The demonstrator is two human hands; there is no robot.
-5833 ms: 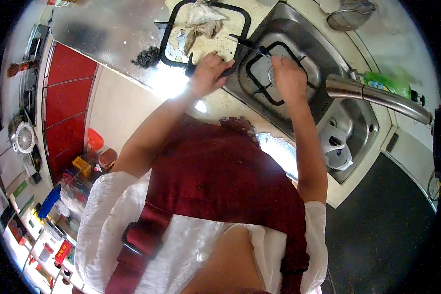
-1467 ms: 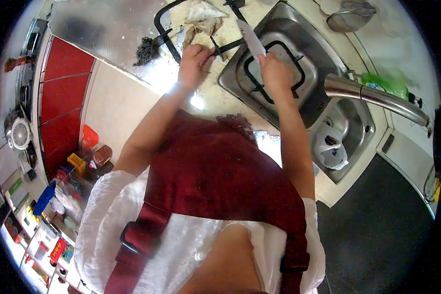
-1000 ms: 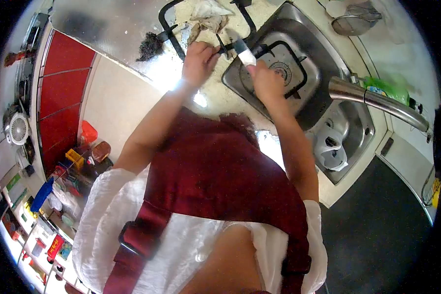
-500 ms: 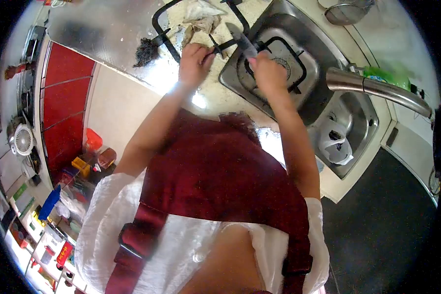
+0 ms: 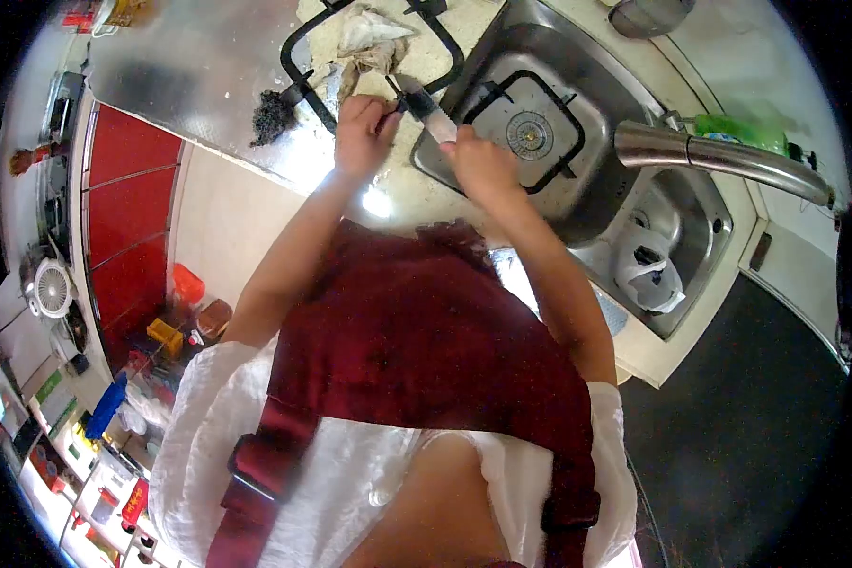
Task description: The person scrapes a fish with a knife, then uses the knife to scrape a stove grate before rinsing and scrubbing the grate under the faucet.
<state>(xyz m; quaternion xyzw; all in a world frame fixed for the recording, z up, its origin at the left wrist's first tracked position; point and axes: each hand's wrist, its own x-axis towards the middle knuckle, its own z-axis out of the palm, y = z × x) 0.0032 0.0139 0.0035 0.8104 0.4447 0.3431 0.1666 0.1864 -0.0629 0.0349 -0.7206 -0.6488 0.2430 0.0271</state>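
My left hand (image 5: 362, 137) is closed on the near side of a black pot grate (image 5: 450, 68) lying on the counter. My right hand (image 5: 488, 168) grips a knife (image 5: 433, 115) by its handle, which the fingers mostly hide. The blade points up and left, its tip end at a prong of the grate close to my left fingers. Crumpled, stained cloths or tissues (image 5: 374, 43) lie inside the grate's frame. A dark scouring ball (image 5: 272, 117) sits left of the grate. In the sink (image 5: 608, 142) rests a second black grate (image 5: 577, 137) around a round drain.
A metal faucet (image 5: 719, 156) reaches over the sink from the right. The small basin holds a white plastic bag (image 5: 648, 284). A strainer (image 5: 651, 14) and a green bottle (image 5: 743, 133) stand behind. Red cabinet doors (image 5: 128, 227) are at left.
The knife and my right hand have moved left and down, from over the sink's edge to the grate prong near my left hand. My left hand keeps its hold.
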